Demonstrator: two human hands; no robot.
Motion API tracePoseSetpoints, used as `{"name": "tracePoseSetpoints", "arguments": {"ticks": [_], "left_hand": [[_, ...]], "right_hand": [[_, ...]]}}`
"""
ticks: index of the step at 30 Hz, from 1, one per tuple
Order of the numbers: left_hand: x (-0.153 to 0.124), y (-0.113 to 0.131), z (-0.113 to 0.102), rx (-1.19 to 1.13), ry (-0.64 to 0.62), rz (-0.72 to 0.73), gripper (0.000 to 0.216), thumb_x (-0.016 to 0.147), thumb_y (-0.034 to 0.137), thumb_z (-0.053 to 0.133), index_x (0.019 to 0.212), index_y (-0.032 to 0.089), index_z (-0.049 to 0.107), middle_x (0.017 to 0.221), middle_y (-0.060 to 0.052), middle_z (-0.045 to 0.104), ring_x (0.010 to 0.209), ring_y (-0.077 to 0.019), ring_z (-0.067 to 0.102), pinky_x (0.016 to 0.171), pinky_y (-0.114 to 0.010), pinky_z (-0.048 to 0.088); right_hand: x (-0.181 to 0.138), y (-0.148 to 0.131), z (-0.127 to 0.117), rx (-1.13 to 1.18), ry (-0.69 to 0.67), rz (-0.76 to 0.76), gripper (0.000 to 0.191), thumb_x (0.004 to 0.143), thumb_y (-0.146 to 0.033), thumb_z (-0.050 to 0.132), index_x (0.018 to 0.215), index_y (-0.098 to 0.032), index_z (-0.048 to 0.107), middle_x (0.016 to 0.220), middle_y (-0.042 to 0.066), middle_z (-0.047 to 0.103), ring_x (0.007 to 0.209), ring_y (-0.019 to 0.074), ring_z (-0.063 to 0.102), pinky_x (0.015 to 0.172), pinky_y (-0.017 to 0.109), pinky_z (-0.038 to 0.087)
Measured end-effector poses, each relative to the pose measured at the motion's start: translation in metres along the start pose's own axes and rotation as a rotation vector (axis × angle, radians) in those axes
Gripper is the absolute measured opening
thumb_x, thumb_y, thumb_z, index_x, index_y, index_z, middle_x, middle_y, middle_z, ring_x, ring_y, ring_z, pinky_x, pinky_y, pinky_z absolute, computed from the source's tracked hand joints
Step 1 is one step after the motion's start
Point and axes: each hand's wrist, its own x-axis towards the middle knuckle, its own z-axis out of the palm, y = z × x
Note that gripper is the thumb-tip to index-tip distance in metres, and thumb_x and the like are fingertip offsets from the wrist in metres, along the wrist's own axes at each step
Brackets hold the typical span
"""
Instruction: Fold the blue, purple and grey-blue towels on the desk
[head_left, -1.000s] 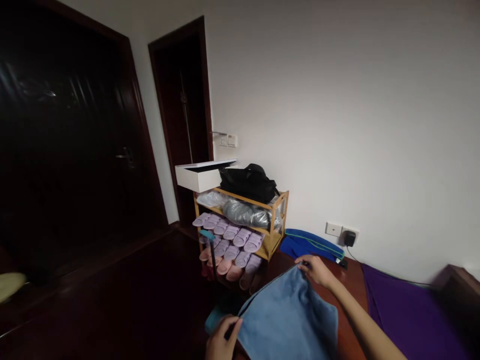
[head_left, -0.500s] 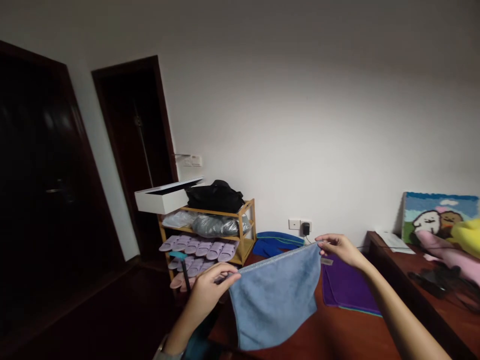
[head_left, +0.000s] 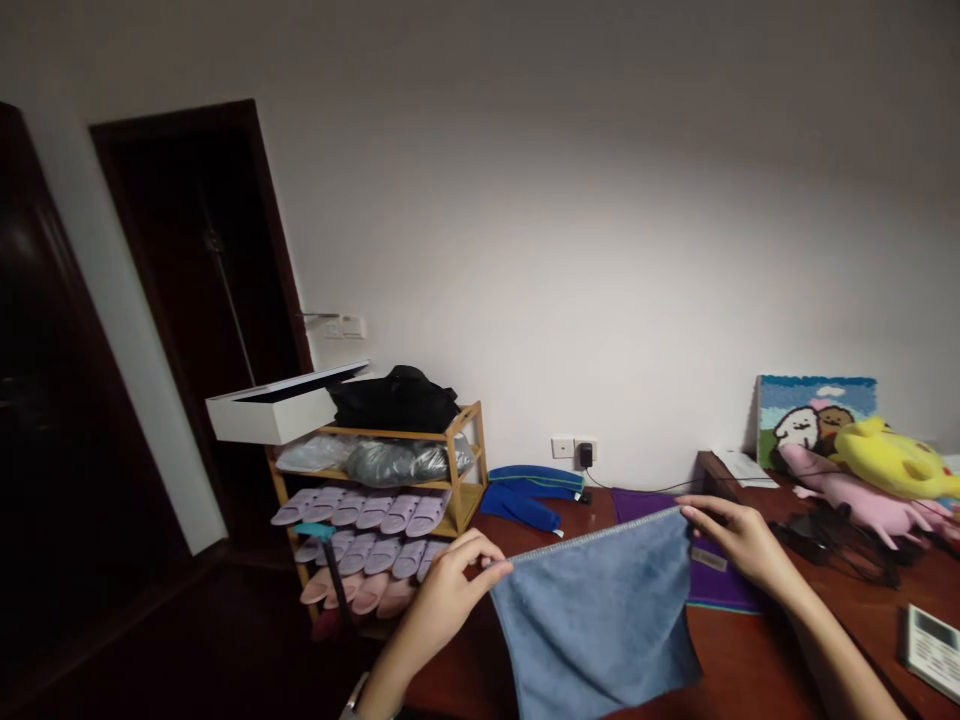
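A greyish-blue cloth (head_left: 600, 620) with a stitched upper edge hangs stretched between my two hands over the reddish-brown table (head_left: 727, 665). My left hand (head_left: 457, 585) pinches its upper left corner between thumb and fingers. At the upper right corner, my right hand (head_left: 731, 535) is closed on the same edge. The cloth's lower part drapes loosely, its bottom cut off by the frame. Behind the right side of it lies a purple cloth (head_left: 716, 590) with a pale label, partly covered. Farther back rests a blue cloth item (head_left: 525, 495) with green edging.
To the left stands a wooden shoe rack (head_left: 469, 430) with several slippers (head_left: 375, 510), a black bag (head_left: 397, 400) and a white box (head_left: 270, 415). At right are plush toys (head_left: 892, 455), a picture (head_left: 817, 410), dark cables (head_left: 840, 545) and a white calculator-like device (head_left: 934, 645). A plugged-in adapter (head_left: 585, 455) is on the wall.
The view has turned right, bringing the white device into sight. Both hands still hold the cloth's upper edge and now appear farther right and slightly lower in the picture.
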Motion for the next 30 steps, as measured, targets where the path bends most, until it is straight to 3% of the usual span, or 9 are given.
{"name": "tracePoseSetpoints", "arguments": {"ticks": [6, 10, 14, 17, 19, 22, 24, 27, 30], "left_hand": [[-0.019, 0.020, 0.011, -0.149, -0.137, -0.045, 0.028, 0.086, 0.048, 0.075, 0.075, 0.023, 0.069, 0.079, -0.002, 0.068, 0.074, -0.0181, 0.062, 0.069, -0.028, 0.048], [-0.019, 0.017, 0.029, -0.256, -0.145, -0.146, 0.035, 0.080, 0.053, 0.079, 0.072, 0.022, 0.067, 0.073, -0.001, 0.067, 0.068, -0.0162, 0.059, 0.063, -0.026, 0.046], [-0.017, -0.038, 0.051, -0.375, -0.020, -0.284, 0.043, 0.080, 0.062, 0.074, 0.071, 0.021, 0.063, 0.067, 0.001, 0.063, 0.065, -0.0147, 0.059, 0.061, -0.025, 0.048], [-0.034, -0.112, 0.071, -0.427, 0.020, -0.430, 0.054, 0.074, 0.074, 0.071, 0.068, 0.021, 0.058, 0.060, 0.003, 0.060, 0.057, -0.0148, 0.059, 0.052, -0.025, 0.048], [-0.056, -0.169, 0.086, -0.387, 0.000, -0.574, 0.064, 0.066, 0.086, 0.066, 0.067, 0.022, 0.056, 0.056, 0.004, 0.059, 0.048, -0.0149, 0.058, 0.047, -0.026, 0.045], [-0.099, -0.242, 0.103, -0.144, -0.009, -0.745, 0.073, 0.054, 0.097, 0.055, 0.062, 0.025, 0.049, 0.048, 0.005, 0.055, 0.040, -0.0168, 0.056, 0.041, -0.026, 0.036], [-0.123, -0.275, 0.108, 0.024, -0.059, -0.775, 0.068, 0.060, 0.094, 0.053, 0.060, 0.026, 0.046, 0.046, 0.006, 0.053, 0.041, -0.0177, 0.059, 0.045, -0.026, 0.038], [-0.143, -0.299, 0.108, 0.152, -0.143, -0.784, 0.054, 0.074, 0.080, 0.053, 0.064, 0.027, 0.048, 0.048, 0.005, 0.057, 0.047, -0.0196, 0.064, 0.050, -0.027, 0.042], [-0.148, -0.306, 0.105, 0.200, -0.204, -0.740, 0.042, 0.081, 0.066, 0.053, 0.066, 0.027, 0.050, 0.053, 0.002, 0.063, 0.057, -0.0211, 0.069, 0.058, -0.027, 0.046]], "right_hand": [[-0.028, 0.009, -0.025, -0.060, 0.129, -0.032, 0.048, 0.078, -0.069, 0.068, 0.107, -0.031, 0.079, 0.106, 0.007, 0.079, 0.074, 0.0237, 0.074, 0.072, 0.035, 0.064], [0.002, 0.022, -0.007, -0.094, 0.157, -0.036, 0.051, 0.082, -0.066, 0.064, 0.115, -0.029, 0.076, 0.102, 0.006, 0.080, 0.071, 0.0223, 0.073, 0.071, 0.033, 0.063], [0.072, 0.034, 0.069, -0.143, 0.047, -0.077, 0.045, 0.092, -0.057, 0.053, 0.115, -0.026, 0.075, 0.110, 0.010, 0.078, 0.081, 0.0260, 0.075, 0.086, 0.040, 0.060], [0.118, 0.040, 0.160, -0.164, -0.152, -0.110, 0.041, 0.096, -0.042, 0.045, 0.117, -0.023, 0.074, 0.121, 0.012, 0.075, 0.110, 0.0300, 0.070, 0.103, 0.047, 0.052], [0.128, 0.042, 0.228, -0.148, -0.235, -0.113, 0.037, 0.093, -0.031, 0.047, 0.114, -0.021, 0.075, 0.121, 0.013, 0.075, 0.118, 0.0292, 0.067, 0.108, 0.046, 0.048], [0.100, 0.047, 0.315, -0.099, -0.384, -0.119, 0.035, 0.089, -0.022, 0.051, 0.114, -0.021, 0.075, 0.125, 0.009, 0.074, 0.121, 0.0245, 0.066, 0.108, 0.040, 0.049], [0.057, 0.056, 0.351, -0.074, -0.454, -0.113, 0.034, 0.089, -0.023, 0.052, 0.114, -0.022, 0.076, 0.128, 0.008, 0.073, 0.124, 0.0240, 0.065, 0.109, 0.039, 0.048], [-0.023, 0.084, 0.359, -0.081, -0.453, -0.057, 0.037, 0.095, -0.029, 0.045, 0.115, -0.024, 0.076, 0.131, 0.009, 0.071, 0.124, 0.0261, 0.064, 0.110, 0.043, 0.049], [-0.092, 0.127, 0.324, -0.148, -0.254, 0.045, 0.040, 0.097, -0.036, 0.041, 0.116, -0.029, 0.076, 0.129, 0.007, 0.072, 0.123, 0.0302, 0.065, 0.109, 0.048, 0.051]]}}
